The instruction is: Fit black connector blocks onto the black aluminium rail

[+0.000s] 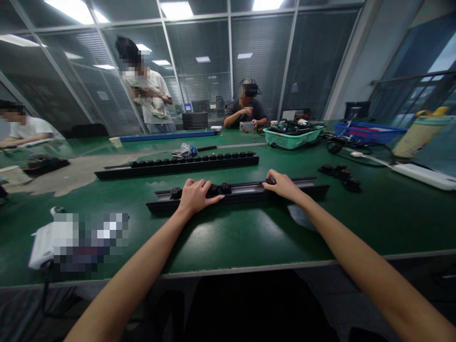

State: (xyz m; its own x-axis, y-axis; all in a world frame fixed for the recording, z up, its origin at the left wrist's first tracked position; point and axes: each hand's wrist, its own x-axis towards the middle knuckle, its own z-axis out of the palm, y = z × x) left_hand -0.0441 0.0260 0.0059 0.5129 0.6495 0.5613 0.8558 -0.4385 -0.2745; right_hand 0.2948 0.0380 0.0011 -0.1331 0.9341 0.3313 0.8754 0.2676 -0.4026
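Observation:
A long black channel rail (245, 192) lies across the green table in front of me. Several round black pieces sit in its left half, one black piece (225, 188) just right of my fingers. My left hand (194, 194) is closed over the rail, fingers on the far side and thumb along the near wall. What lies under that palm is hidden. Farther right, my right hand (281, 185) pinches a small black piece (271, 181) at the rail's channel. Loose black pieces (342, 175) lie on the table beyond the rail's right end.
Behind stands a second black rail (178, 167) filled with a row of black pieces. A green basket (292, 137) of cables, a blue basket (370, 133), a bottle (420, 135) and a power strip (427, 175) are at right. A white device (46, 242) lies front left. Three people are beyond.

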